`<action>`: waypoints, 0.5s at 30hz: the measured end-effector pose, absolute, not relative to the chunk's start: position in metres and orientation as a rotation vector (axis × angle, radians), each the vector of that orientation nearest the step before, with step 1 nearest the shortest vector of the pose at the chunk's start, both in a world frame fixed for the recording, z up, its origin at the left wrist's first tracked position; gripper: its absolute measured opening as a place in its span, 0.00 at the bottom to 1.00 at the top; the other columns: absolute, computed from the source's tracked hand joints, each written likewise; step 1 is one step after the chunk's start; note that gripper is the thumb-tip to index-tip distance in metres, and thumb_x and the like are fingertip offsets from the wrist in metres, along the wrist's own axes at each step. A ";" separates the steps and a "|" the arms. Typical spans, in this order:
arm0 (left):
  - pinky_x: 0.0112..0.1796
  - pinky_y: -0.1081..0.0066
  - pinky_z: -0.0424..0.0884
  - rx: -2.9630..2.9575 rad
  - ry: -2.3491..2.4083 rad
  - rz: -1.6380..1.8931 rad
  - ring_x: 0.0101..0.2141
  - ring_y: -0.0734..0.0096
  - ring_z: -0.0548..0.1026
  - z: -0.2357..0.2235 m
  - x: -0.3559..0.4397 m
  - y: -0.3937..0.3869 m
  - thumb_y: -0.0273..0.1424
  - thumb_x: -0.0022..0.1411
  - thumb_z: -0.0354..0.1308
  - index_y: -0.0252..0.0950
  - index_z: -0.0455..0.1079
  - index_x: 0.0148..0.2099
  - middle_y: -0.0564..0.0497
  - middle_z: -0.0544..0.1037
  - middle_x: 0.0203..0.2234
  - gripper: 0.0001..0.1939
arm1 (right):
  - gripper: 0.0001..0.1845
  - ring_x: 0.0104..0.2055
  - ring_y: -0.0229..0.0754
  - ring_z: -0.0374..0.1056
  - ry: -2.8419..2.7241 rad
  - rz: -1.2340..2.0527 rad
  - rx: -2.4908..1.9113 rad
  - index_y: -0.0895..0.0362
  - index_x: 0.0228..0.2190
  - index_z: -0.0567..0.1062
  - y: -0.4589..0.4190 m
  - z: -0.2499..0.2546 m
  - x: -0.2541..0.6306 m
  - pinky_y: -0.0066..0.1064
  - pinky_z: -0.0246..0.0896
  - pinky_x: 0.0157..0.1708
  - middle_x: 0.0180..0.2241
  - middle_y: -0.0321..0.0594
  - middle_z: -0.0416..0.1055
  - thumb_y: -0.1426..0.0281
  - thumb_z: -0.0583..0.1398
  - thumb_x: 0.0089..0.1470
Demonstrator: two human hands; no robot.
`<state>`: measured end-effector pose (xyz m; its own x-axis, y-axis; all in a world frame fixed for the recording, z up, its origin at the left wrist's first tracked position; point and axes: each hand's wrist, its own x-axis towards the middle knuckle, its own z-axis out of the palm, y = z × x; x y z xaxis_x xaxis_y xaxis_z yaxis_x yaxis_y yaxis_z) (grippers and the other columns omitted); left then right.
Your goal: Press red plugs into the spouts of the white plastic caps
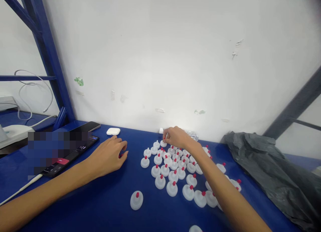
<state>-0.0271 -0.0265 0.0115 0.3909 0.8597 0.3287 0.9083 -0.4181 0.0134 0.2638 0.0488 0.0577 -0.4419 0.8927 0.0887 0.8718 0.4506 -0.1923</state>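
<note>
My right hand [177, 137] reaches to the far side of a group of white domed nozzle lids. Its thumb and fingertips pinch a small red cap [164, 136] at the tip of one white lid [163, 143]. Over the blue table to the left, my left hand [110, 155] hovers with loosely curled fingers. A hint of red shows inside them, too small to make out. Several lids wear red caps, like the one [136, 200] lying apart in front. A few at the back left, such as this bare-tipped lid [147, 152], have none. My right forearm hides part of the group.
A clear plastic bottle [192, 135] lies by the wall behind my right hand. At left are a white earbud case [113, 131], a dark phone [91, 126] and a second phone [72, 155] on a white cable. A dark grey plastic bag [260, 161] covers the right side.
</note>
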 end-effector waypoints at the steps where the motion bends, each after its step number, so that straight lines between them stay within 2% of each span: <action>1: 0.37 0.57 0.66 -2.468 -1.592 -0.412 0.36 0.49 0.73 0.010 -0.027 -0.027 0.33 0.65 0.52 0.37 0.70 0.33 0.43 0.77 0.29 0.09 | 0.01 0.33 0.42 0.74 -2.538 0.195 -1.557 0.55 0.32 0.80 0.049 0.057 0.265 0.30 0.59 0.30 0.33 0.40 0.81 0.72 0.67 0.54; 4: 0.38 0.55 0.64 -2.458 -1.596 -0.375 0.36 0.48 0.73 0.006 -0.027 -0.028 0.31 0.64 0.52 0.37 0.71 0.32 0.41 0.78 0.30 0.09 | 0.02 0.35 0.43 0.75 -2.577 0.228 -1.538 0.54 0.33 0.81 0.047 0.060 0.265 0.30 0.61 0.31 0.35 0.40 0.81 0.69 0.68 0.55; 9: 0.37 0.58 0.64 -2.498 -1.585 -0.388 0.35 0.52 0.73 0.003 -0.027 -0.025 0.26 0.65 0.50 0.37 0.70 0.32 0.42 0.78 0.31 0.10 | 0.09 0.44 0.45 0.75 -2.588 0.196 -1.430 0.53 0.36 0.82 0.048 0.056 0.256 0.32 0.63 0.38 0.42 0.42 0.80 0.62 0.65 0.60; 13: 0.38 0.60 0.66 -2.516 -1.569 -0.487 0.35 0.55 0.74 0.007 -0.023 -0.026 0.27 0.66 0.49 0.36 0.71 0.35 0.44 0.78 0.31 0.10 | 0.04 0.43 0.46 0.74 -2.600 0.165 -1.368 0.55 0.33 0.81 0.050 0.043 0.247 0.31 0.61 0.39 0.38 0.42 0.80 0.67 0.67 0.57; 15: 0.40 0.60 0.68 -2.527 -1.558 -0.541 0.37 0.55 0.74 0.007 -0.020 -0.027 0.29 0.68 0.49 0.36 0.72 0.39 0.44 0.79 0.34 0.11 | 0.02 0.42 0.45 0.74 -2.586 0.154 -1.337 0.56 0.34 0.79 0.050 0.042 0.246 0.31 0.60 0.38 0.37 0.42 0.80 0.71 0.65 0.58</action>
